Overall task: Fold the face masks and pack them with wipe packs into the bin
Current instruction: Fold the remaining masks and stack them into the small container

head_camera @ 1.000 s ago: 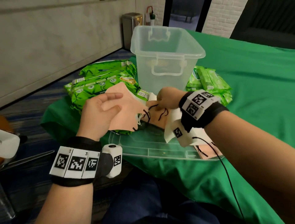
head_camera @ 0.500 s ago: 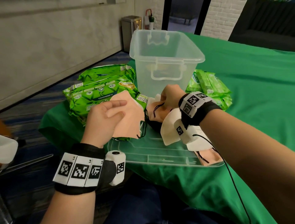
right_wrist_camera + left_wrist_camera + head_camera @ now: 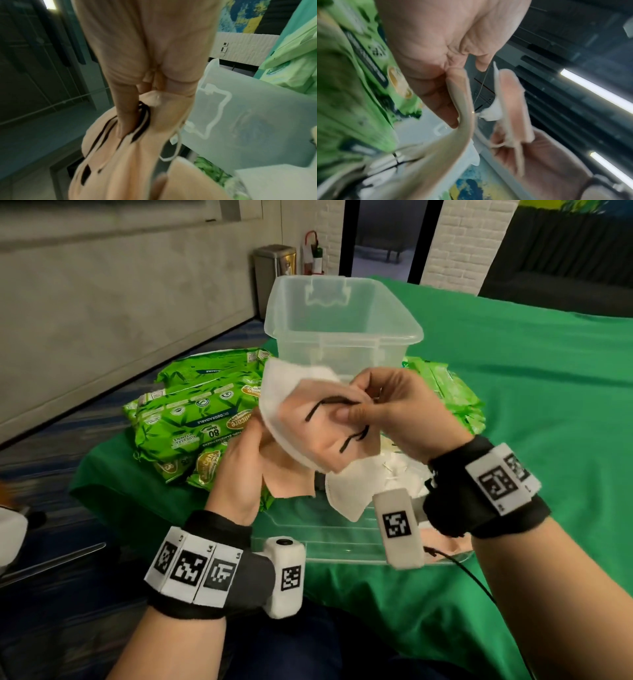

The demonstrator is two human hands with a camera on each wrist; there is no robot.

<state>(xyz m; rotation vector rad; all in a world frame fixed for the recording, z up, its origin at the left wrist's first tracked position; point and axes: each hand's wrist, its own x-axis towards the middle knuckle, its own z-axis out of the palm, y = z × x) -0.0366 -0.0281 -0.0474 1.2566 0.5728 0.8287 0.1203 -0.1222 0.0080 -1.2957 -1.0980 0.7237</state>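
Up in the air, just in front of the bin, was a peach-pink cloth face mask with black ear loops (image 3: 325,422) and a white inside. The right hand (image 3: 394,412) pinched it with its thumb and fingers near the black loops. The left hand (image 3: 239,470) had its fingers curled round a second peach-pink face mask (image 3: 291,477), which hung lower and a bit to the left. From the left wrist view the picture was blurry, but the fingers clamped the thin edge of that mask (image 3: 464,108).

Under the two hands lay more masks, white and peach ones (image 3: 346,491), in a loose pile on a flat clear plastic lid (image 3: 342,539). The lid lay on the green cloth of the worktop (image 3: 531,405), near the front edge.

Behind the masks stood the clear plastic bin with a clip handle (image 3: 342,323), upright and open at the top. I could not tell if anything was inside it.

To the left of the bin lay big bright green wipe packs with leaf pictures (image 3: 195,419), stacked on each other. To the right of the bin lay smaller light green wipe packs (image 3: 455,392), partly hidden by the right hand.

Far back by the wall stood a grey metal trash can (image 3: 274,268).
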